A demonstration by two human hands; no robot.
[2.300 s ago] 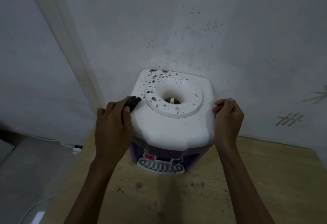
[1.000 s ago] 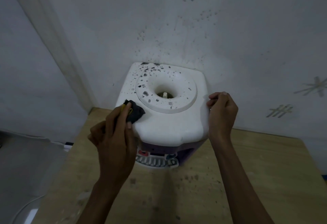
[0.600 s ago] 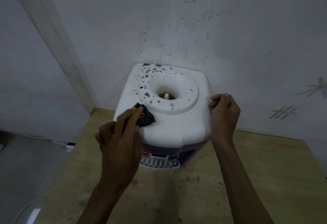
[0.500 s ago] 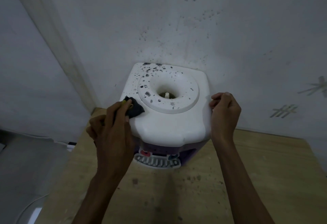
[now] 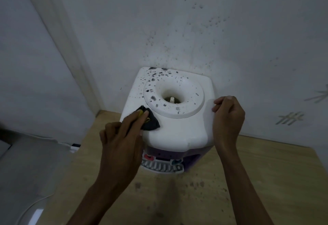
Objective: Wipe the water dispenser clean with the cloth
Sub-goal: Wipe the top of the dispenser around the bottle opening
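Water dispenser (image 5: pixel 177 130) first: it stands on the wooden table (image 5: pixel 266 180), backed into the corner against the white wall (image 5: pixel 195 29). Half a second ago my left hand (image 5: pixel 122 143) had the cloth (image 5: pixel 150 123) at the left edge of the top, beside the ring; now I have slid it toward the front, so the cloth lies on the flat near-left part of the top, just below the raised ring (image 5: pixel 188 113). My right hand (image 5: pixel 228 118) has not shifted: its fingers are curled round the right edge of the lid, steadying it.

My left fingers are bent over the cloth and press it down against the plastic, with a bit of yellow showing between them. The cloth is dark, soft and bunched into a rough wedge.

The dispenser top is smooth white plastic, square with rounded corners. The ring is a broad moulded collar sloping inward to a funnel with a small pale spike (image 5: pixel 171 99) at its centre. Dark blotches speckle the ring and the far-left corner; the near half looks plain white. Below the top the body is purple, with a red tap (image 5: pixel 148 157), a blue tap (image 5: pixel 174 161) and a white slotted drip tray (image 5: pixel 162 167).

The table is pale, matte, grainy and dotted with dark specks in front of the dispenser. The wall bears similar spatter above it.
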